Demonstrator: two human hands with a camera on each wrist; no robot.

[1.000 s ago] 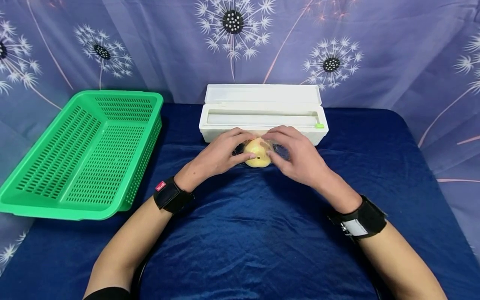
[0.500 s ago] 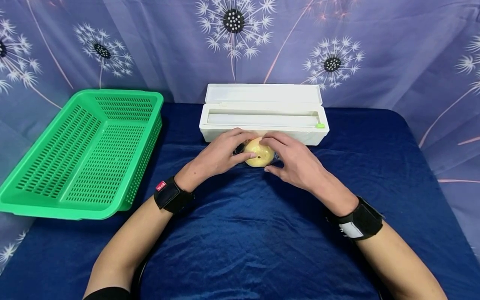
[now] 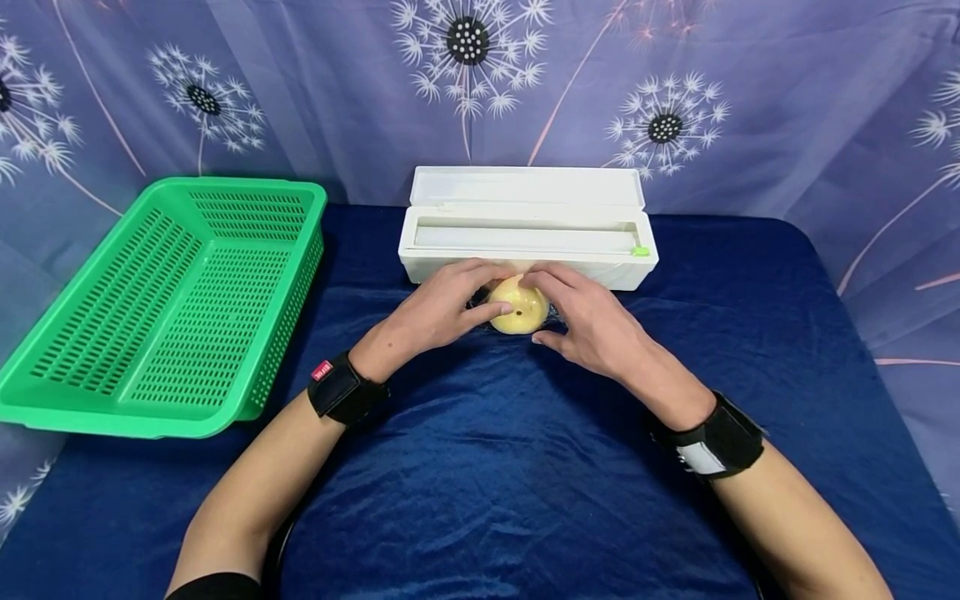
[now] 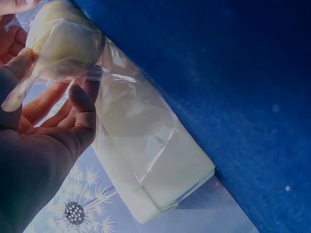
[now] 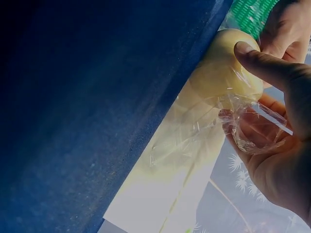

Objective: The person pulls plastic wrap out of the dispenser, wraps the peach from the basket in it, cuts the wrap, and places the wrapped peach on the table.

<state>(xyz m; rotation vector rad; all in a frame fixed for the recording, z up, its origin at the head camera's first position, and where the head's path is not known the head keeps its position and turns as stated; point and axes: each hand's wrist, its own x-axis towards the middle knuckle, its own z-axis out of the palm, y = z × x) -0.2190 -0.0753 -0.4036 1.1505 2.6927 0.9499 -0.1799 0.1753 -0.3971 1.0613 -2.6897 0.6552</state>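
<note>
A round yellow fruit (image 3: 521,310) with a small dark spot sits at the table's middle, between both hands. Clear cling film (image 5: 248,124) lies around it and spreads in loose folds beside it. My left hand (image 3: 442,308) holds the fruit's left side, thumb in front and fingers behind. On the other side, my right hand (image 3: 592,321) curves round the fruit, its index finger at the top and thumb low by the near right edge. In the left wrist view, more film stretches from the fruit (image 4: 65,43) over the front of the white cling film dispenser (image 4: 160,155).
Just behind the hands stands the dispenser (image 3: 528,268), lid up, with a roll inside and a green slider (image 3: 639,251) at its right end. A green plastic basket (image 3: 247,333) stands at the left. Blue cloth (image 3: 480,483) covers the table, and a patterned curtain (image 3: 337,83) hangs behind.
My right thumb has come off the fruit's front and down to its lower right, with the right hand shifting slightly left. The left hand keeps its place on the fruit.
</note>
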